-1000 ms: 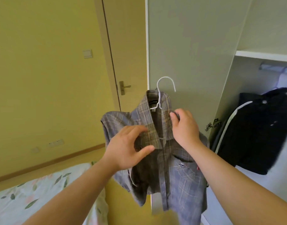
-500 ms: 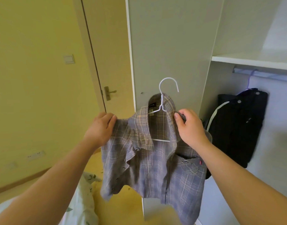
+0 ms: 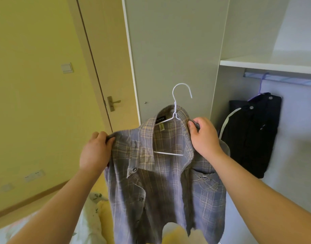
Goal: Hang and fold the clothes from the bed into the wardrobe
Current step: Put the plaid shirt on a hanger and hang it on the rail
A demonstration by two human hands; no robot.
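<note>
A grey-blue plaid shirt (image 3: 161,187) hangs open-fronted on a white wire hanger (image 3: 179,95), held up in front of me. My left hand (image 3: 95,150) grips the shirt's left shoulder. At the right shoulder, beside the collar, my right hand (image 3: 204,136) pinches the cloth. The hanger's hook stands free above the collar, in front of the grey wardrobe door (image 3: 174,55). To the right, the wardrobe (image 3: 267,64) is open, with a rail (image 3: 281,78) under its shelf.
A black jacket (image 3: 251,134) with a white stripe hangs on a purple hanger from the rail. A beige room door (image 3: 105,67) with a metal handle is at left, beside a yellow wall. The bed's floral sheet (image 3: 88,224) shows at the bottom left.
My left hand went from the shirt front to its left shoulder and spread the shirt wide. The view has swung right and closer to the open wardrobe.
</note>
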